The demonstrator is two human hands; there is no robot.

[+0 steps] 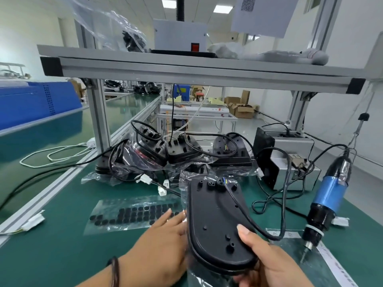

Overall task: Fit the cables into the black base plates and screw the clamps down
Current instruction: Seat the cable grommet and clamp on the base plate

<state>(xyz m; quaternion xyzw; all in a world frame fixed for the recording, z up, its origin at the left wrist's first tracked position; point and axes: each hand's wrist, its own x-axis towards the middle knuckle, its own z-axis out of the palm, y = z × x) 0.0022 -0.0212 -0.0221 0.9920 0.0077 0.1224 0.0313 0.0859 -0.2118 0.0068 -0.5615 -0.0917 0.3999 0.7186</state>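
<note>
A black base plate (213,220) lies tilted over the green bench in front of me, partly in a clear plastic bag. A black cable (244,212) runs down its right side from coloured wires at its top end. My right hand (267,264) grips the plate's near end, thumb on top beside the cable. My left hand (163,243) holds the plate's left edge, its fingers along the bag. An electric screwdriver (327,199) with a blue band hangs at the right, bit pointing down at the bench.
Behind the plate, several bagged black plates with cables (182,152) lie in a pile. A clear sheet of black round pads (132,214) sits to the left. A grey metal box (290,158) stands at the right back. An aluminium shelf frame (186,69) spans overhead.
</note>
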